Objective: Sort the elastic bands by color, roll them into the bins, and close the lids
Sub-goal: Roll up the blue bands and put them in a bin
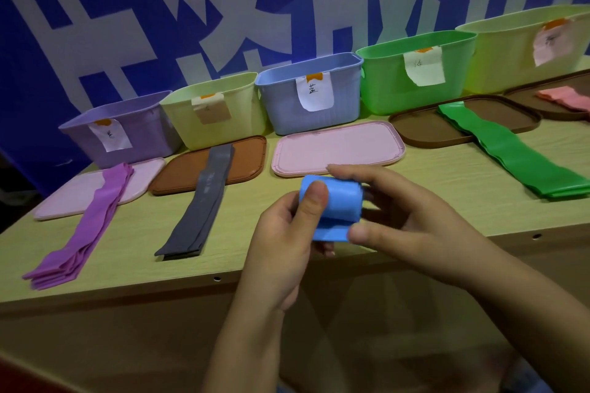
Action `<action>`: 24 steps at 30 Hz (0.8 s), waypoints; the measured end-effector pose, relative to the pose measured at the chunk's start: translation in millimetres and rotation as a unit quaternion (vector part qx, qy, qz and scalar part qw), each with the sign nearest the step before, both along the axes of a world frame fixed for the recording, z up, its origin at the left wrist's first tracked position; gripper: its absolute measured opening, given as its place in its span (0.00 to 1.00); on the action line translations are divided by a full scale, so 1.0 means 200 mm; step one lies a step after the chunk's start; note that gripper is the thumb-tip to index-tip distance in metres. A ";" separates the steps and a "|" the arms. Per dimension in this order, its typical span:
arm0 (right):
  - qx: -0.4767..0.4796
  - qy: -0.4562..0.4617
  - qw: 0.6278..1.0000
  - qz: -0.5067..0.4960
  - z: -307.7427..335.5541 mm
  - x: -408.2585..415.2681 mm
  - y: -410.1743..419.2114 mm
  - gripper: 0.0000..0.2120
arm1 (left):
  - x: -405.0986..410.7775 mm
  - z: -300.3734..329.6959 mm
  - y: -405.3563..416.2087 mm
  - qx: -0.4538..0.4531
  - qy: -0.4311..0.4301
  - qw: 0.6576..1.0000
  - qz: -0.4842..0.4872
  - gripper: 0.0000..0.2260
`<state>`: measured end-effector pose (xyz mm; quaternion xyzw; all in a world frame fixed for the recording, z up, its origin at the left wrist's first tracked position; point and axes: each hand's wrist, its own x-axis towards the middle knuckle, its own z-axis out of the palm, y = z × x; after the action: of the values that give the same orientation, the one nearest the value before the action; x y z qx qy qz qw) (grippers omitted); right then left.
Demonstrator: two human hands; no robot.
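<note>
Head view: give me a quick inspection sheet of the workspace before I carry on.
Surface: wooden table, bins along the back.
Job's things: blue band nearly rolled, in front of blue bin; purple band, grey band, green band, pink band lie flat across lids; all bins open.
Clutter: nothing seen.
Grippers: left hand and right hand hold the roll in their fingers.
Cables: nothing seen.
Surroundings: blue banner behind.

Blue band (332,207), rolled nearly tight, in front of the blue bin (311,92), which stands open; purple (86,226), grey (198,201) and green bands (510,150) lie flat beside my roll.
</note>
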<state>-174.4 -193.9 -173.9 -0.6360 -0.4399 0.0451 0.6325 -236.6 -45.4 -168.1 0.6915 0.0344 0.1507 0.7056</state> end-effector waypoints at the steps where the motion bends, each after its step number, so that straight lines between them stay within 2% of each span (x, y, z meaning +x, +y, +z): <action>1: -0.005 0.035 0.999 0.002 0.00 0.00 0.00 0.31 | 0.00 0.00 0.01 -0.004 -0.004 1.000 -0.001 0.21; 3: -0.027 0.060 0.997 -0.041 0.01 -0.01 0.00 0.27 | 0.01 0.00 0.02 0.001 -0.023 1.000 -0.004 0.21; 5: -0.030 0.050 0.995 -0.083 0.02 -0.01 0.01 0.18 | 0.00 -0.01 0.03 0.029 -0.043 0.999 -0.015 0.24; 7: -0.028 0.031 0.995 -0.095 0.03 -0.02 0.01 0.14 | -0.01 -0.03 0.03 0.057 -0.051 0.997 -0.025 0.28; 9: -0.016 -0.017 0.993 -0.113 0.04 -0.02 0.00 0.13 | -0.01 -0.04 0.03 0.058 -0.059 0.995 -0.046 0.28; 11: -0.028 -0.092 0.983 -0.154 0.04 -0.02 0.00 0.15 | 0.01 -0.04 0.02 0.009 -0.066 0.996 -0.062 0.25; 13: -0.049 -0.154 0.970 -0.180 0.03 -0.02 0.02 0.20 | 0.03 -0.02 0.00 -0.034 -0.044 0.997 -0.054 0.30; 16: -0.070 -0.229 0.950 -0.199 0.01 0.00 0.01 0.24 | 0.06 0.01 -0.04 -0.023 -0.001 1.000 -0.001 0.35; 20: -0.093 -0.326 0.911 -0.233 -0.02 0.00 -0.01 0.21 | 0.10 0.08 -0.09 -0.005 0.024 0.998 0.059 0.22; 22: -0.080 -0.291 0.928 -0.219 -0.02 -0.01 0.00 0.22 | 0.12 0.09 -0.11 0.004 0.013 0.994 0.110 0.15; 24: -0.061 -0.149 0.974 -0.160 -0.02 -0.02 0.01 0.24 | 0.14 0.07 -0.13 0.024 -0.011 0.987 0.159 0.13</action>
<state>-178.3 -192.3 -177.1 -0.7350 -0.4182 -0.1245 0.5190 -208.9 -71.0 -154.4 0.6921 0.1322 0.2693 0.6565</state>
